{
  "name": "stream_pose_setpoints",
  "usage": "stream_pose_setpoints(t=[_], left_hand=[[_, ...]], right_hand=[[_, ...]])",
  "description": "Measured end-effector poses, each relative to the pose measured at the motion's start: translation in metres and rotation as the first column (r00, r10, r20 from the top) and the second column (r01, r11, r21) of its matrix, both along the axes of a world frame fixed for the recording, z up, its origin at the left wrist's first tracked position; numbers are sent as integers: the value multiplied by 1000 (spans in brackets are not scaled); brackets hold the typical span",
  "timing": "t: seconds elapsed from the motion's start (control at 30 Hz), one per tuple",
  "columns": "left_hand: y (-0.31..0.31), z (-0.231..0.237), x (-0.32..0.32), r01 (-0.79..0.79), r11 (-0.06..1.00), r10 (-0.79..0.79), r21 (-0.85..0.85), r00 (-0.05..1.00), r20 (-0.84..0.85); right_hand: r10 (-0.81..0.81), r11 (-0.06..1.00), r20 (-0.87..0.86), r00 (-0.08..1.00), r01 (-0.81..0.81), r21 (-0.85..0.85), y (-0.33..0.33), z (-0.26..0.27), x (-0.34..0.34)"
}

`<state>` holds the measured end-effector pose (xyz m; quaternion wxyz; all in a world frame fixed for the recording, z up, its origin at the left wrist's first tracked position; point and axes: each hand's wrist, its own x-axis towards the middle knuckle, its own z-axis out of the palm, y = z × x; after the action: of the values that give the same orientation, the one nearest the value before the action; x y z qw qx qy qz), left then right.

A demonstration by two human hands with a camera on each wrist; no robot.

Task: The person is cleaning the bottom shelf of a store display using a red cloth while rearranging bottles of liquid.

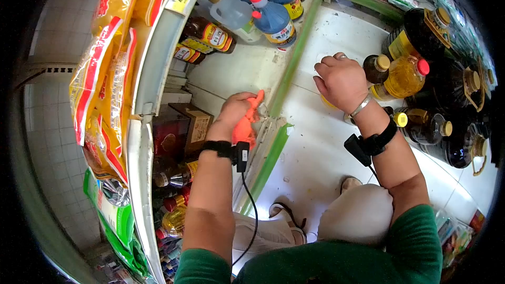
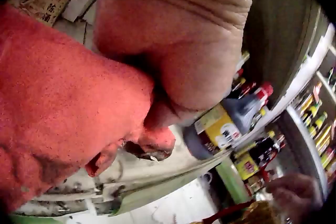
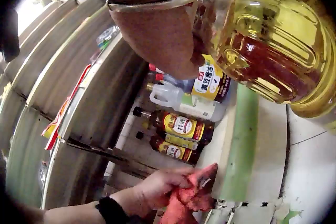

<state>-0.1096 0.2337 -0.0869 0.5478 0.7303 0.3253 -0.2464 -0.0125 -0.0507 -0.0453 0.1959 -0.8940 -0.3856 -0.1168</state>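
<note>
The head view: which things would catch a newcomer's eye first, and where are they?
Probably the bright orange cloth comes first, held in the left hand near the shelf's green edge. Next may be the big golden bags along the left side of the picture, then the dark bottles with red caps at the top centre.

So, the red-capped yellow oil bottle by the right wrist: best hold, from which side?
Take the yellow oil bottle by its neck, just under the red cap, probably from above: it narrows there from a wide body, and dark bottles crowd it on several sides.
</note>
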Motion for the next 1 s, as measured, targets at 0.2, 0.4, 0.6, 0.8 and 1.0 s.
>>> stream_pose_setpoints(t=[0.2, 0.4, 0.6, 0.8, 1.0], left_hand=[[17, 13, 8, 612, 777, -467, 145, 717, -518], [14, 52, -26, -431, 902, 426, -19, 897, -119], [21, -21, -48, -400, 865, 357, 301, 915, 189], [24, 13, -47, -321, 915, 372, -246, 907, 200], [54, -23, -62, -676, 732, 678, -85, 712, 180]], right_hand=[[4, 1000, -12, 1000, -4, 9, -4, 1, -1], [-8, 1000, 7, 1000, 8, 8, -1, 0, 1], [-25, 1000, 13, 1000, 25, -7, -1, 1, -1], [-16, 1000, 12, 1000, 16, 22, 0, 1, -1], [-10, 1000, -7, 1000, 10, -21, 0, 3, 1]])
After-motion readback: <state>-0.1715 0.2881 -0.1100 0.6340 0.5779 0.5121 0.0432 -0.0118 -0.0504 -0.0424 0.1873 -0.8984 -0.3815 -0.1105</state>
